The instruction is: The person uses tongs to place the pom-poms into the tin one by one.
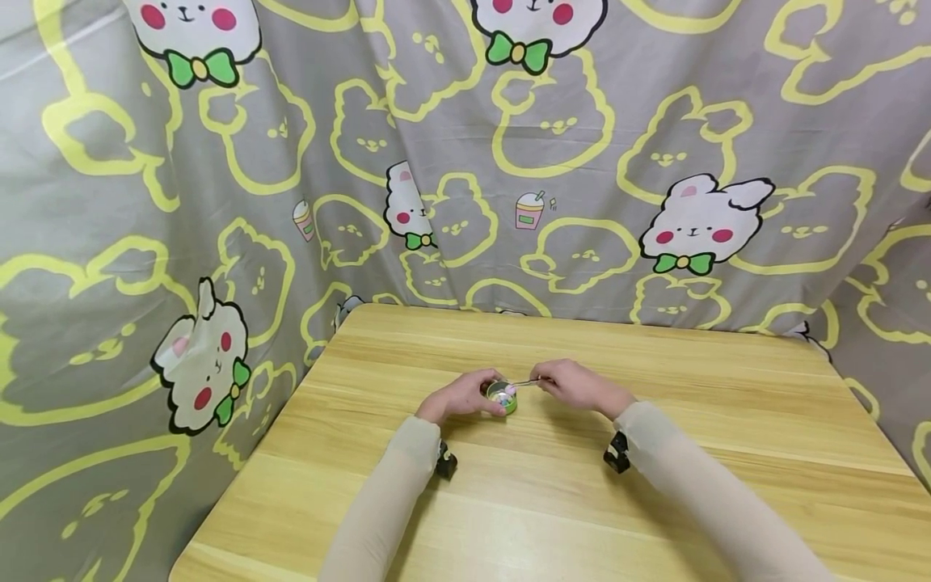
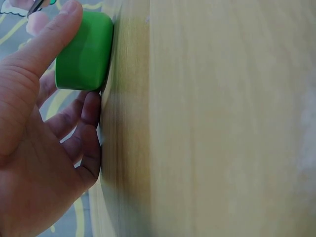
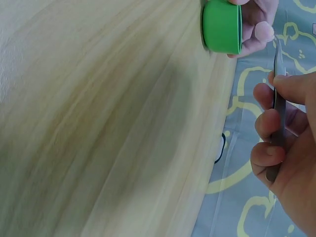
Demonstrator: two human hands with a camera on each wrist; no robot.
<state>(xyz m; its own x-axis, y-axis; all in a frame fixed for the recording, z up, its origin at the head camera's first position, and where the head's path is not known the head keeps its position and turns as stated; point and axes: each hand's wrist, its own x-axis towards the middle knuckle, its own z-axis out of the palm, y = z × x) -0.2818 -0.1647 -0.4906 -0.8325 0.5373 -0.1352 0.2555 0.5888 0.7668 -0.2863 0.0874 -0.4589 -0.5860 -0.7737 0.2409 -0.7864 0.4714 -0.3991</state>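
Near the middle of the table, my left hand [image 1: 465, 394] grips a small round green container [image 2: 84, 54], thumb on one side and fingers round the other. Its base rests on the wood. Small multicoloured pieces [image 1: 502, 398] show inside it from above, too small to make out. My right hand [image 1: 578, 385] pinches a pair of metal tweezers [image 3: 279, 116] between thumb and fingers. At their tips is a pale pink ball [image 3: 264, 31], just above the container's opening. The left fingers behind the container are partly hidden in the right wrist view.
The wooden table [image 1: 655, 501] stretches out on all sides of the hands. A grey curtain [image 1: 451, 121] with yellow outlines and white cartoon animals hangs behind it and along the left and right. Black wrist cameras [image 1: 617, 453] sit under both sleeves.
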